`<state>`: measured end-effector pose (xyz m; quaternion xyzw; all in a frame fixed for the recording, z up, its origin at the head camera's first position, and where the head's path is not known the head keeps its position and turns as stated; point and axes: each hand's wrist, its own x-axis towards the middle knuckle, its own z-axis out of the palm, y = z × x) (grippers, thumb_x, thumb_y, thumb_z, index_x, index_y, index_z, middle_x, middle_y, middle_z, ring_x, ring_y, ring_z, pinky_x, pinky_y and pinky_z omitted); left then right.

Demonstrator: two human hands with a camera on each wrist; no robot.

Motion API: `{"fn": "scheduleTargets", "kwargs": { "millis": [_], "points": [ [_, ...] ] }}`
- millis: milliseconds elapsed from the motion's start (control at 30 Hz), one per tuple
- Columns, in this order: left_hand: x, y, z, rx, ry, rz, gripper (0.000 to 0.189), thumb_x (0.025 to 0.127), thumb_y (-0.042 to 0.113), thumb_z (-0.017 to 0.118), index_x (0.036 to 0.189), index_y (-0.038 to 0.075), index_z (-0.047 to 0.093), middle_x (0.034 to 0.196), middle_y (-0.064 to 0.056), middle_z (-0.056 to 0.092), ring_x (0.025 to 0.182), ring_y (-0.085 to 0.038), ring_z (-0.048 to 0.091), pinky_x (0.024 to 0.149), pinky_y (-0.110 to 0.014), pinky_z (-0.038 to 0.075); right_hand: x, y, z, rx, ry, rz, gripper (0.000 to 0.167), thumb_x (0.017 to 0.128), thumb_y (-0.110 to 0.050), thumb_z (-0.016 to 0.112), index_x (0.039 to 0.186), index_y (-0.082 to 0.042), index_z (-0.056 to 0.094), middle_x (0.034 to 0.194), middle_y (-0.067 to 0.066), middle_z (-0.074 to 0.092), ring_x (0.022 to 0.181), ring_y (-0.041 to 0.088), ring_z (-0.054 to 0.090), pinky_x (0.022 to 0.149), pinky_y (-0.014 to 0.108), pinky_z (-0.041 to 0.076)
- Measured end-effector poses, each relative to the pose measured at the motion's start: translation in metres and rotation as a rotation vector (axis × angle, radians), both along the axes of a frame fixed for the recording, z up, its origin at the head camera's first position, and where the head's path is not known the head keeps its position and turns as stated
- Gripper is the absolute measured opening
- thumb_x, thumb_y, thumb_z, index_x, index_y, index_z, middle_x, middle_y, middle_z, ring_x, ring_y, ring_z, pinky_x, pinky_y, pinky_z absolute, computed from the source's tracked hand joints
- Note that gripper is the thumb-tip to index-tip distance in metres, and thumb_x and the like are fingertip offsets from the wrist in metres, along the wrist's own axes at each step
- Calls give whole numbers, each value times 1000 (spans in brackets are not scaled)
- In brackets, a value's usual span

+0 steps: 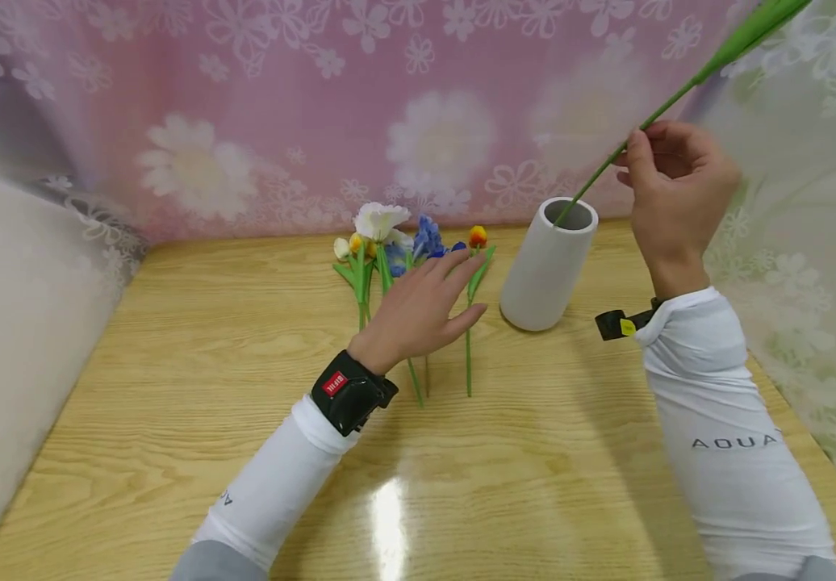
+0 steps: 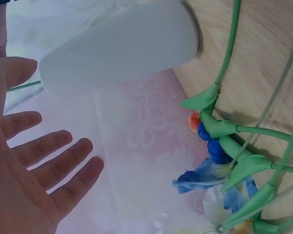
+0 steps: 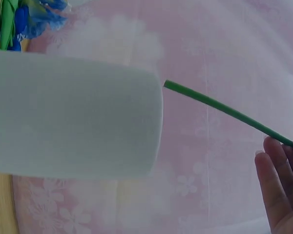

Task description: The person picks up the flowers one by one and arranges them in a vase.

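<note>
My right hand (image 1: 683,190) pinches a long green flower stem (image 1: 668,105) between thumb and fingertips. Its green leaf (image 1: 748,34) reaches past the top of the head view, where the bloom is cut off. The stem's bare lower end points at the mouth of a white vase (image 1: 545,274). In the right wrist view that stem (image 3: 224,109) ends right at the vase's rim. Fingers spread, my left hand (image 1: 421,311) hovers over several artificial flowers and holds nothing. Among them are a white bloom (image 1: 380,219), a blue bloom (image 1: 428,236) and an orange-red tulip (image 1: 478,236).
The flowers lie on a wooden table (image 1: 207,387), blooms towards the back edge. Behind it hangs a pink flowered curtain (image 1: 302,105); a pale green one (image 1: 796,266) hangs on the right. A white wall (image 1: 18,323) borders the left side.
</note>
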<state>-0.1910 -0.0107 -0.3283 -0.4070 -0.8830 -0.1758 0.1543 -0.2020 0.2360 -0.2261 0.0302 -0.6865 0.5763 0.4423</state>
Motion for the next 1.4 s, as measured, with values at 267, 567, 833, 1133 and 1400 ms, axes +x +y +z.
{"fn": "scheduleTargets", "kwargs": {
  "millis": [267, 567, 833, 1133, 1400],
  "points": [
    [1, 3, -1, -86, -16, 44, 59, 98, 43, 48, 148, 14, 38, 144, -12, 42, 121, -26, 50, 90, -42, 47, -12, 7, -10, 150, -60, -92, 5, 87, -13, 69, 87, -10, 73, 81, 3, 70, 66, 9, 64, 68, 16, 51],
    [3, -4, -16, -56, -11, 30, 57, 97, 42, 51, 145, 12, 41, 142, -11, 45, 120, -28, 52, 92, -41, 46, -15, 10, -40, 357, -223, -163, 29, 89, -29, 65, 97, -3, 74, 84, 0, 70, 68, -2, 58, 67, 14, 44],
    [5, -10, -27, -41, -49, 34, 58, 97, 40, 53, 145, 12, 41, 144, -10, 43, 123, -28, 49, 92, -43, 47, -13, 9, -54, 428, -286, -206, 31, 89, -31, 65, 99, -5, 76, 90, 9, 71, 62, -5, 52, 61, 13, 40],
    [5, -15, -38, -41, -66, 56, 54, 96, 38, 55, 141, 12, 46, 140, -11, 46, 119, -29, 52, 87, -44, 49, -8, 9, -54, 540, -427, -222, 29, 88, -37, 63, 102, -16, 78, 92, 8, 73, 61, -17, 44, 54, 13, 34],
    [4, -18, -44, -56, -83, 68, 51, 96, 40, 53, 139, 13, 49, 140, -9, 46, 119, -27, 52, 86, -42, 49, -4, 9, -54, 559, -395, -209, 32, 90, -36, 63, 105, -11, 76, 92, 9, 72, 64, -8, 47, 58, 16, 37]
  ]
}}
